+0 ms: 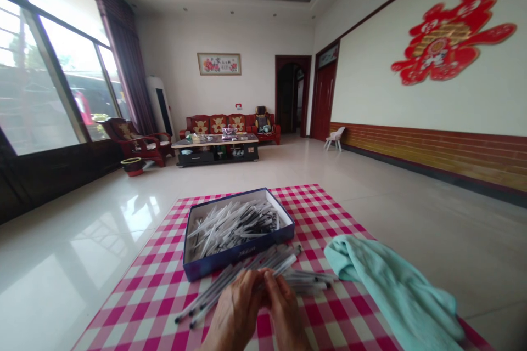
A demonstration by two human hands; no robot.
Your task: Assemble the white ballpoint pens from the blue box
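My left hand [235, 307] and my right hand [283, 307] meet over the near part of the table, fingertips pinched close together. A clear pen barrel [287, 265] slants up and away from the fingertips of my right hand. What the left fingers pinch is hidden behind the knuckles. Under and around both hands lie loose clear pens [214, 292] with dark ends, some to the left and more pens [308, 278] to the right. Just beyond them stands a dark blue shallow box [239, 257], heaped with white and clear pen parts [234, 225], some of them black.
A pink and white checked cloth [140, 290] covers the table. At its right side a crumpled mint-green cloth [395, 279] hangs toward the edge. Farther off are a low black coffee table [216, 152], a red wooden sofa [218, 123] and a small white chair [335, 137].
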